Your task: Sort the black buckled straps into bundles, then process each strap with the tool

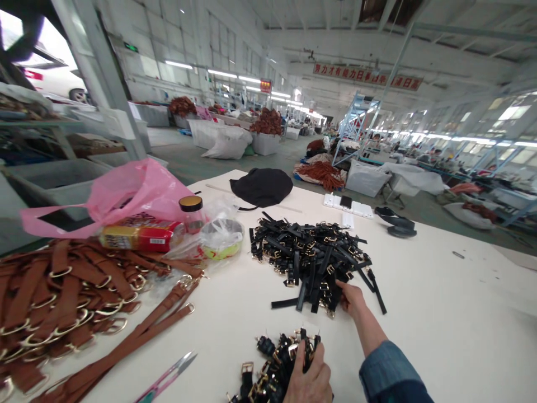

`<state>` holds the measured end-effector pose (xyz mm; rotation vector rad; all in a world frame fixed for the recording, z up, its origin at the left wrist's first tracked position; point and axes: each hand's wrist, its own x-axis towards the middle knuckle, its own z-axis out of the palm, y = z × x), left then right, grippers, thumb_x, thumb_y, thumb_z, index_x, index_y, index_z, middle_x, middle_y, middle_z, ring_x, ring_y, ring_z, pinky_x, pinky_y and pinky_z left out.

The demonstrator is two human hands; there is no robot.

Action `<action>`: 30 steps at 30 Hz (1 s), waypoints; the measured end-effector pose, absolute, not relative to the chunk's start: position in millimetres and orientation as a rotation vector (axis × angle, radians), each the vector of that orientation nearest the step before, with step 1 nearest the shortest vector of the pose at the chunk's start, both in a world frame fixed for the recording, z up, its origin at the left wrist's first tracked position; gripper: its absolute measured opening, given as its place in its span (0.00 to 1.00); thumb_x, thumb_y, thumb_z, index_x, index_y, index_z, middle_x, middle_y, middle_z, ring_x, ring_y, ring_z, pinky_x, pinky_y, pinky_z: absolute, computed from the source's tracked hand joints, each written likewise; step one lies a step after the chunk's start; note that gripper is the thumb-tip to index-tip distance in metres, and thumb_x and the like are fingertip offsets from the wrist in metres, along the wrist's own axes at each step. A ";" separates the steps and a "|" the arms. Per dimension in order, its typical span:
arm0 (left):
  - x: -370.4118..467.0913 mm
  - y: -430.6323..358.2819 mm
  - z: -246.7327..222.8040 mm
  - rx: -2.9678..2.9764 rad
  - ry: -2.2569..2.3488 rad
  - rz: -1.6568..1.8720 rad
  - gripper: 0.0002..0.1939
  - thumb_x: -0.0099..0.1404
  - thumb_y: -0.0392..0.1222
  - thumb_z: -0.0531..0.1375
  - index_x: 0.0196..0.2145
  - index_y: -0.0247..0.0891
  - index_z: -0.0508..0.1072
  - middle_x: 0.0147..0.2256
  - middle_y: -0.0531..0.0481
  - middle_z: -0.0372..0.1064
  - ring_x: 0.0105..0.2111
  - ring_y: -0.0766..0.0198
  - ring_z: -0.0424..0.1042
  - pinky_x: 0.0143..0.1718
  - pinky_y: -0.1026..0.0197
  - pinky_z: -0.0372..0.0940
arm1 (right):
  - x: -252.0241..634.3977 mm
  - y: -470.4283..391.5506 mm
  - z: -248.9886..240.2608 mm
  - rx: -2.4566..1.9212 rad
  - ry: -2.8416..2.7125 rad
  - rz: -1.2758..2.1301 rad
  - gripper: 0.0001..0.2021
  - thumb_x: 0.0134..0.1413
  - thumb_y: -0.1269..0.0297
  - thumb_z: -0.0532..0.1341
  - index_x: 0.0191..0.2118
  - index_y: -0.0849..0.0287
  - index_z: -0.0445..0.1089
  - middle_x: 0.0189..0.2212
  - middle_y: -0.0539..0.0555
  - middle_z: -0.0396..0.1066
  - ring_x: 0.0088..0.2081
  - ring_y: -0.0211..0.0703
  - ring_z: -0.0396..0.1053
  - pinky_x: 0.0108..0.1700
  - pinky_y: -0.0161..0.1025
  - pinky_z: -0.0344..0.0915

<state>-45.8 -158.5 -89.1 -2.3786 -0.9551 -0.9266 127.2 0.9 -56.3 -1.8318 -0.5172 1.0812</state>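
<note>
The large pile of black straps [310,252] with gold-coloured buckles lies on the pale tabletop [440,302], and every place here is told from it. The right hand [352,299], below a blue denim sleeve [388,372], is at the pile's near right edge. Its fingers reach in among the straps there, with black pieces directly beside and beyond them; the fingertips are partly hidden, so whether they pinch a strap cannot be told.

Nearer the wearer than the large pile, and apart from it, is a smaller heap of black buckled straps [272,369]. The left hand [309,372] lies over the right part of this heap. Its fingers are bent and slightly parted, their ends among the buckles; most of the heap lies to their left. Whether they grip a piece cannot be told.

Left of the large pile are a clear plastic bag [222,238], a jar with a yellowish lid [191,210], a red and gold package [142,235] and a pink bag [134,187]. Brown straps with metal rings [67,291] spread farther left and nearer. Scissors [168,379] lie nearer and to the left of the large pile. Beyond it is a black cloth item [263,186]; beyond and to its right are white objects and a dark one [347,205].
</note>
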 end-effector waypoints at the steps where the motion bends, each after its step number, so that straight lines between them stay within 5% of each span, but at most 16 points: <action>1: -45.7 -158.6 -89.2 -2.385 -0.960 -0.915 0.10 0.59 0.38 0.56 0.20 0.40 0.69 0.23 0.54 0.59 0.49 0.52 0.60 0.57 0.33 0.30 | 131.0 -1.5 -57.5 -1.846 -0.490 1.088 0.12 0.59 0.58 0.56 0.34 0.64 0.66 0.24 0.46 0.65 0.20 0.29 0.61 0.22 0.29 0.61; 7: -50.4 -158.9 -74.0 -2.419 -0.959 -0.972 0.09 0.59 0.38 0.56 0.21 0.39 0.70 0.26 0.54 0.60 0.50 0.53 0.58 0.58 0.35 0.29 | 154.9 -34.8 -59.6 -1.738 -0.403 1.153 0.09 0.51 0.64 0.62 0.27 0.62 0.64 0.15 0.44 0.64 0.15 0.33 0.62 0.18 0.31 0.61; 12: -55.2 -162.3 -58.6 -2.533 -0.951 -0.822 0.10 0.61 0.40 0.56 0.24 0.38 0.72 0.30 0.53 0.62 0.52 0.53 0.56 0.58 0.37 0.25 | 160.2 -75.5 -58.9 -1.494 -0.342 1.348 0.05 0.51 0.68 0.59 0.35 0.63 0.65 0.26 0.54 0.74 0.29 0.42 0.73 0.31 0.37 0.71; 21: -58.5 -168.3 -50.6 -2.689 -1.009 -0.753 0.09 0.61 0.41 0.56 0.27 0.37 0.72 0.32 0.52 0.64 0.54 0.50 0.54 0.57 0.38 0.23 | 136.4 -140.6 -48.8 -1.228 -0.317 1.328 0.18 0.35 0.68 0.69 0.36 0.60 0.65 0.37 0.55 0.74 0.43 0.50 0.72 0.43 0.43 0.72; 26: -59.1 -171.7 -46.8 -2.713 -1.049 -0.724 0.09 0.61 0.42 0.56 0.30 0.36 0.73 0.36 0.50 0.65 0.55 0.50 0.54 0.58 0.38 0.25 | 123.1 -177.5 -64.3 -1.424 -0.371 1.356 0.14 0.31 0.69 0.67 0.30 0.62 0.66 0.27 0.54 0.74 0.31 0.44 0.73 0.34 0.38 0.71; 30: -59.6 -173.4 -42.8 -2.722 -1.062 -0.697 0.09 0.60 0.42 0.56 0.30 0.35 0.73 0.36 0.49 0.66 0.55 0.50 0.53 0.58 0.39 0.27 | 128.5 -205.6 -78.8 -1.739 -0.718 1.368 0.09 0.34 0.64 0.61 0.27 0.61 0.67 0.20 0.52 0.72 0.16 0.35 0.62 0.16 0.30 0.56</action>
